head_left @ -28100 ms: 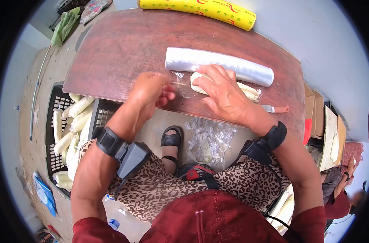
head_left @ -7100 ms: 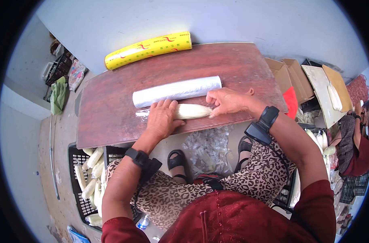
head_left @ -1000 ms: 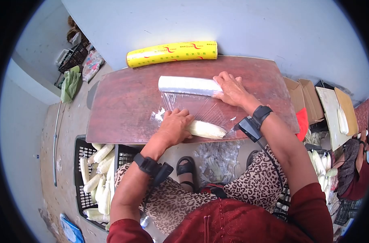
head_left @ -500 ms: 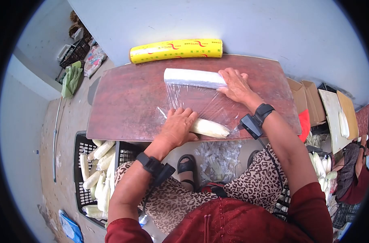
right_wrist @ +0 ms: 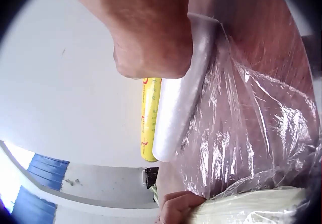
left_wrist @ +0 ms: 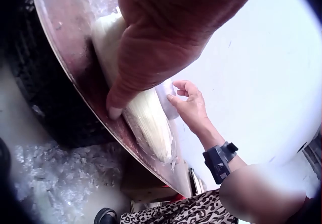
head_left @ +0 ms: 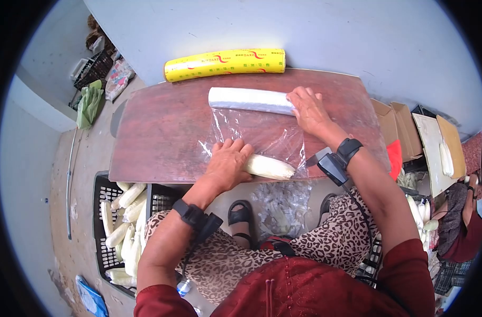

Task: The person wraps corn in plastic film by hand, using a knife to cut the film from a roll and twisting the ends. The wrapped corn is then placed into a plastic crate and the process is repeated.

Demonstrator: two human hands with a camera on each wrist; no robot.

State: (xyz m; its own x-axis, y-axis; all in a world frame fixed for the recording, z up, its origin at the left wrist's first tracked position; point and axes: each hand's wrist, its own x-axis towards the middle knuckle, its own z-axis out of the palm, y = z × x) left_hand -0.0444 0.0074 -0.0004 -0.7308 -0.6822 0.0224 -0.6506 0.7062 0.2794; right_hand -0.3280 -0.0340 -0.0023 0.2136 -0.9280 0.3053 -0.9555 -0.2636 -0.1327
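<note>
A pale ear of corn (head_left: pixel 270 167) in its husk lies near the front edge of the table (head_left: pixel 156 137). My left hand (head_left: pixel 229 165) holds its left part, fingers over the top and thumb along the near side in the left wrist view. Behind the corn lies a roll of cling film (head_left: pixel 246 99). My right hand (head_left: pixel 309 110) grips the roll's right end. A clear sheet of film (right_wrist: pixel 251 128) stretches from the roll to the corn, wrinkled and shiny, with loose film past the corn's tip.
A yellow printed roll (head_left: pixel 225 64) stands along the table's back edge by the wall. A black crate (head_left: pixel 101 211) of corn is at the left, cardboard boxes (head_left: pixel 399 127) at the right. Film scraps (head_left: pixel 283 206) litter the floor; another person (head_left: pixel 463 232) sits far right.
Seven seconds ago my right hand was at the corn's tip; now it is on the roll. Over the last second the roll has moved slightly back from the corn, with film spread between them.
</note>
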